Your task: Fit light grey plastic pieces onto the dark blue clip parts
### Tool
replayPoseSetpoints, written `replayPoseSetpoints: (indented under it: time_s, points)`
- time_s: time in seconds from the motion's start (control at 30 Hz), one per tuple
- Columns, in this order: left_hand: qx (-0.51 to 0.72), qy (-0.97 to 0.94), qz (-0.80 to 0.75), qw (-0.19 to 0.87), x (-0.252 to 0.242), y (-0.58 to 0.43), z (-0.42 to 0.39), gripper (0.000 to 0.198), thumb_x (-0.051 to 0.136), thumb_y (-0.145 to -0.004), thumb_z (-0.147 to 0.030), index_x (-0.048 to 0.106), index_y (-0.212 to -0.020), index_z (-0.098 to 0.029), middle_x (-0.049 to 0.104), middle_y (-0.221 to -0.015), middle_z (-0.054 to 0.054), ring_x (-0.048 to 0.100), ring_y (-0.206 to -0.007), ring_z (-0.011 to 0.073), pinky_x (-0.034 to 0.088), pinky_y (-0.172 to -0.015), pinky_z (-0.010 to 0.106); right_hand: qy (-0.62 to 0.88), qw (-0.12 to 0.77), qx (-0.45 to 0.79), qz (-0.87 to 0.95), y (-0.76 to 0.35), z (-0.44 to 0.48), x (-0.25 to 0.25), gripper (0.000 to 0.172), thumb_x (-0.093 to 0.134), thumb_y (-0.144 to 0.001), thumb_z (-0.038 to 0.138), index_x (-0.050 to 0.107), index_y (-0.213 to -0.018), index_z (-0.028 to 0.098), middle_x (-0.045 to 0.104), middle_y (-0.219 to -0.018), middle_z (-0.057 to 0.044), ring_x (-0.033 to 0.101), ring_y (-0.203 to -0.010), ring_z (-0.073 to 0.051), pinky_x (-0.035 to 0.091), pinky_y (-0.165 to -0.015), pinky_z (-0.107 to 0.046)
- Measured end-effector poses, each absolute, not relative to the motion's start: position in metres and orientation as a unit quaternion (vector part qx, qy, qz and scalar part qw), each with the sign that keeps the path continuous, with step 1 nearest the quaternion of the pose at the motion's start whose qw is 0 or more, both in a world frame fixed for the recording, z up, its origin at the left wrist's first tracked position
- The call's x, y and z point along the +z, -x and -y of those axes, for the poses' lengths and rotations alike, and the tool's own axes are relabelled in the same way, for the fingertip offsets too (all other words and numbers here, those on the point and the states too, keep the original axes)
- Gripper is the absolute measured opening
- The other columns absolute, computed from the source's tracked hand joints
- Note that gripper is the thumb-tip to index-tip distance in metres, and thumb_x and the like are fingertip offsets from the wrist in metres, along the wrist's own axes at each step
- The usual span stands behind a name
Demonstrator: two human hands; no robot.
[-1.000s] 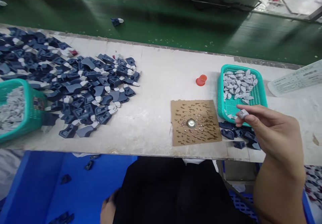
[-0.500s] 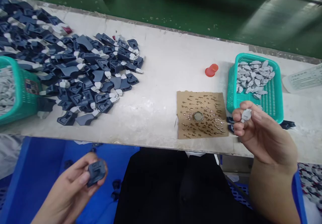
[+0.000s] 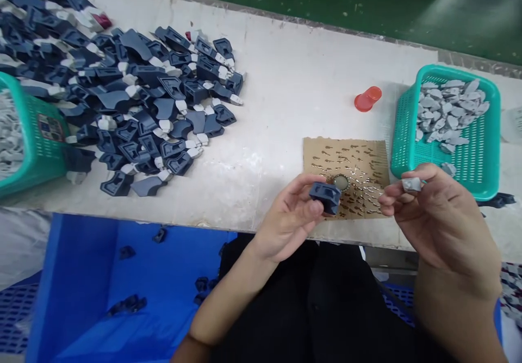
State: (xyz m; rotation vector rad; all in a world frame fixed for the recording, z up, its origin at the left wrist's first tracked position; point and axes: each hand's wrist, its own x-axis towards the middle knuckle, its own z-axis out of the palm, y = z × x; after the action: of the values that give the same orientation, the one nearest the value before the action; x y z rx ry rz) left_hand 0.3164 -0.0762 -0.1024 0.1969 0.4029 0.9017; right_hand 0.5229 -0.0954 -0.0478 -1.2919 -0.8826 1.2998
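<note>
My left hand [image 3: 291,216] holds a dark blue plastic part [image 3: 325,197] between thumb and fingers, over the lower left of a brown cardboard sheet [image 3: 322,159]. Dark, glossy drops cover the sheet, and a small round cap [image 3: 341,182] rests on it. At the right, my right hand [image 3: 440,216] pinches a small light grey piece [image 3: 411,184] beside the near side of a green basket [image 3: 493,151]. Grey pieces [image 3: 446,110] lie in this basket.
A heap of dark blue parts with white ends [image 3: 138,91] covers the table's left side, beside another green basket [image 3: 41,151]. A red cup-like object [image 3: 368,99] stands behind the cardboard. Below the table edge is a blue bin [image 3: 150,276] with several dark parts.
My left hand has moved up and right from over the blue bin to the cardboard, still holding the dark blue part. My right hand keeps its grey piece, now turned. The view has shifted.
</note>
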Motion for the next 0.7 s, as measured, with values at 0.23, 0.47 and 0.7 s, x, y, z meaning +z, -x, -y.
replayPoseSetpoints:
  time_s: [0.23,0.47,0.7]
  points:
    - [0.432,-0.036,-0.166,0.886,-0.101,-0.322,0.077,0.020,0.081,-0.084,-0.017,0.073,-0.102,-0.021,0.074,-0.094,0.001,0.075,-0.088,0.0125,0.062,-0.080,0.021,0.595,0.541,0.433,0.407,-0.522,0.096,-0.057,0.021,0.092,-0.080,0.033,0.078,-0.091,0.021,0.071,-0.078,-0.001,0.067,-0.069,-0.012,0.057,-0.065,-0.020]
    - [0.422,0.052,-0.153,0.892,-0.100,-0.314,0.074,0.030,0.082,-0.081,-0.011,0.076,-0.108,-0.022,0.072,-0.093,-0.002,0.076,-0.095,0.0105,0.061,-0.093,0.018,0.663,0.511,0.369,0.403,-0.525,0.096,-0.063,0.026,0.092,-0.077,0.034,0.081,-0.097,0.021,0.072,-0.078,-0.004,0.066,-0.065,-0.016,0.052,-0.063,-0.027]
    - [0.413,0.103,-0.122,0.897,-0.103,-0.313,0.073,0.025,0.091,-0.074,-0.024,0.079,-0.095,-0.019,0.074,-0.088,0.000,0.074,-0.083,0.0084,0.060,-0.073,0.011,0.721,0.452,0.217,0.479,-0.530,0.092,-0.074,0.025,0.094,-0.073,0.042,0.082,-0.088,0.026,0.075,-0.083,-0.005,0.068,-0.072,-0.021,0.047,-0.063,-0.033]
